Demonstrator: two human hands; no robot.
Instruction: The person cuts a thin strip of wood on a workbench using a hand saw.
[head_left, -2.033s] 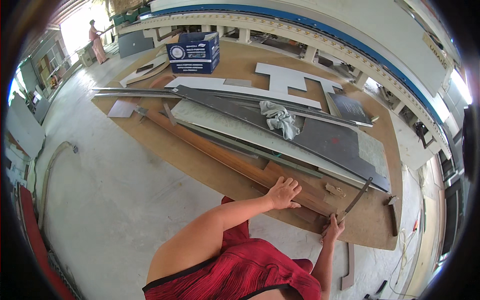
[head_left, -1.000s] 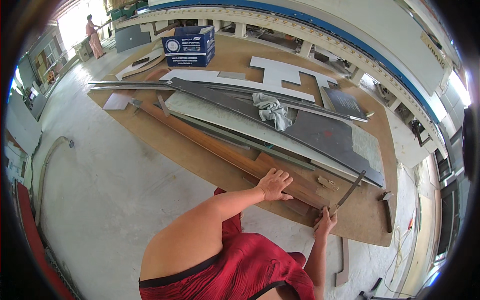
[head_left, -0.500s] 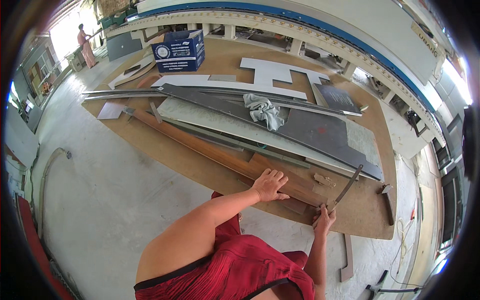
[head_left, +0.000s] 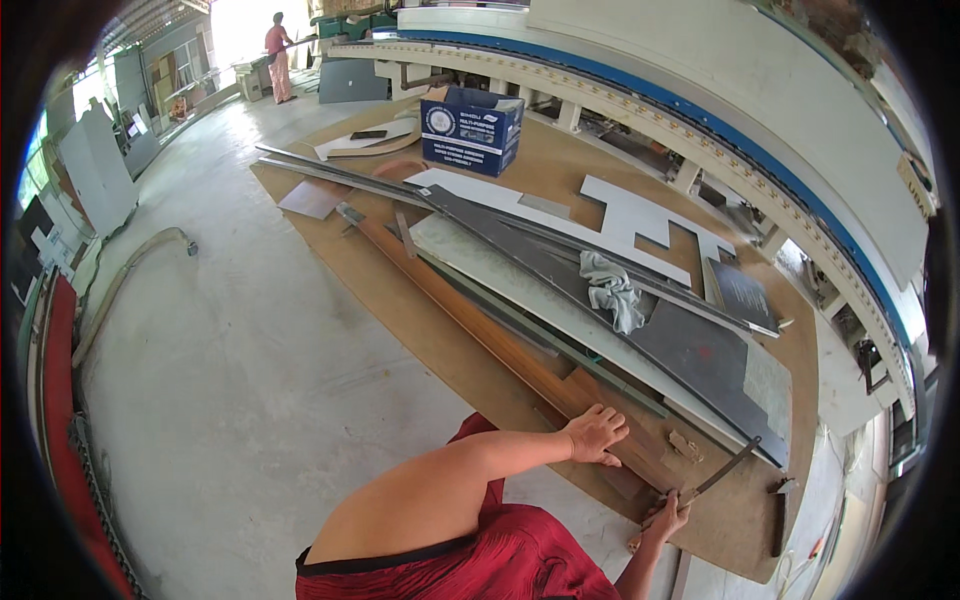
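A long brown wooden plank (head_left: 480, 335) lies slantwise along the near edge of the table. My left hand (head_left: 597, 435) presses on the plank near its right end, fingers curled over it and thumb along the edge. Just beyond that end, my right hand (head_left: 664, 518) is closed round the handle of a handsaw (head_left: 727, 468). The narrow blade points up and to the right, at the plank's end; whether its teeth touch the wood cannot be made out. A shorter brown wood piece (head_left: 585, 388) lies against the plank, beside my left hand.
A hammer (head_left: 779, 515) lies at the table's right end. Dark and pale panels (head_left: 530, 245) are stacked beyond the plank, with a grey rag (head_left: 612, 290) on top. Farther back stand a blue carton (head_left: 470, 130) and a long machine (head_left: 640, 70). Another person (head_left: 278, 60) stands far left.
The view has swung left, so the table and hands appear lower and farther right. The left hand stays on the plank; the right still holds the saw, its blade now leaning lower to the right.
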